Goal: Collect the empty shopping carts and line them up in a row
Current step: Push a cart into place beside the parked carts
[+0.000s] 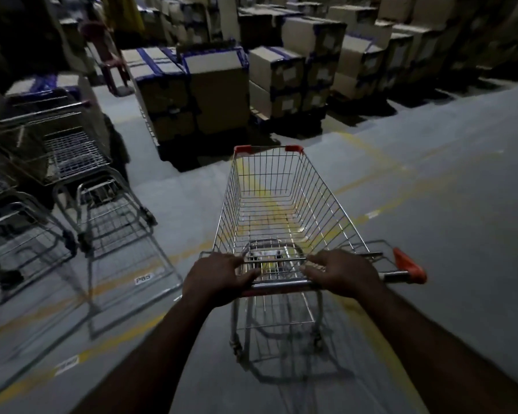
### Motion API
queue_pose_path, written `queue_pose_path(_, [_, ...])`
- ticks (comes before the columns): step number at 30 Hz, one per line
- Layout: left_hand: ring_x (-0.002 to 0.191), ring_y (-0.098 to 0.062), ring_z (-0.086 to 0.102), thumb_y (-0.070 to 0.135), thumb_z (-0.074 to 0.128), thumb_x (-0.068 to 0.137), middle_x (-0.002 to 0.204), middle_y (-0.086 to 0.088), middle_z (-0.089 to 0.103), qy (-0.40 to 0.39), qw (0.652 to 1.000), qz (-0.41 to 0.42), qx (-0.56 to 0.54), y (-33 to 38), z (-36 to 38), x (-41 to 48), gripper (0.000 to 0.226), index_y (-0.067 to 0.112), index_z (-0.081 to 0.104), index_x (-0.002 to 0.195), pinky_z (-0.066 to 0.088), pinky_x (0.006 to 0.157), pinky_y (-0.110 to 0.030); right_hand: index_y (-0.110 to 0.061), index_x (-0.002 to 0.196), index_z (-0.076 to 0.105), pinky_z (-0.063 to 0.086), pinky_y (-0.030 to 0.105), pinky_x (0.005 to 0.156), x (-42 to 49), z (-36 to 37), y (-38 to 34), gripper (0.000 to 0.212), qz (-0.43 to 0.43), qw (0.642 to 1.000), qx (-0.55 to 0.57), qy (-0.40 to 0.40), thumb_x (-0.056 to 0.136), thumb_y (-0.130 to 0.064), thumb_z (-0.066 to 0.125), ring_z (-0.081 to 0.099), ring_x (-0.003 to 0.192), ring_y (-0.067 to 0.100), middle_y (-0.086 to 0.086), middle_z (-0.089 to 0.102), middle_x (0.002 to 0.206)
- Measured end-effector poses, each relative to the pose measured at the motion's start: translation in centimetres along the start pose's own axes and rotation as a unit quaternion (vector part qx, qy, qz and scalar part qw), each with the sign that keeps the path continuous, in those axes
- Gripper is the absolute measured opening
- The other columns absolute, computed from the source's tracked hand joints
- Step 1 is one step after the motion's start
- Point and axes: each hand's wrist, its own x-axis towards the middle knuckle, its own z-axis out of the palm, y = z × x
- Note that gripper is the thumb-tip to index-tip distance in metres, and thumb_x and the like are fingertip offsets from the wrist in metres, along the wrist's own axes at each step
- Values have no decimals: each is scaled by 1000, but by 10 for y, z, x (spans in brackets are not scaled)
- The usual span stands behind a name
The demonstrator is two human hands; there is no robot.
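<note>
the person's left hand (pixel 219 277) and right hand (pixel 343 274) both clasp the handle bar of an empty cart (pixel 277 210) mid-aisle, a collecting step, and next it likely needs steering left beside the parked carts (pixel 72 180).

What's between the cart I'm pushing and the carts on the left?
Only bare floor with yellow lines, seen from the head camera.

One text can be read: "P65", in dark characters on a small white floor label (pixel 144 278) stuck to the grey floor (pixel 431 234) beside a yellow line. A second white label (pixel 67 363) nearer the camera is too blurred to read, as are the pale stickers on the cardboard boxes (pixel 287 76).
</note>
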Motion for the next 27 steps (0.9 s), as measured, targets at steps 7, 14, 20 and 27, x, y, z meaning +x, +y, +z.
queue_pose_path(7, [112,-19,61,82,30,88,119,3,70,7,998,-62,-3,-15,-9,35,74,28,70,119,49,85,-33,-40,138,58,47,38,99,74,-14,-7,91,-61,998,-20,-15,70,-90,24,56,128,21,-6,60,142])
queue_pose_path(14, [118,-19,58,84,31,83,127,7,66,3,992,-121,-18,-64,-12,85,75,33,65,127,48,89,-34,-37,138,60,47,38,98,152,-22,-37,72,-101,994,-32,-12,84,-81,39,56,128,23,-3,61,141])
queue_pose_path(20, [119,-21,59,86,33,77,129,6,66,-6,985,-165,-41,-122,-22,149,79,34,63,128,50,91,-36,-37,136,61,46,37,96,237,-32,-72,77,-123,992,-36,-11,80,-82,34,57,126,23,-4,62,140])
queue_pose_path(27, [112,-21,61,84,30,76,121,4,69,1,984,-178,-33,-187,-41,233,78,33,66,123,49,85,-34,-38,136,61,49,38,97,348,-50,-117,89,-123,992,-33,-19,71,-89,26,58,125,21,-6,63,138])
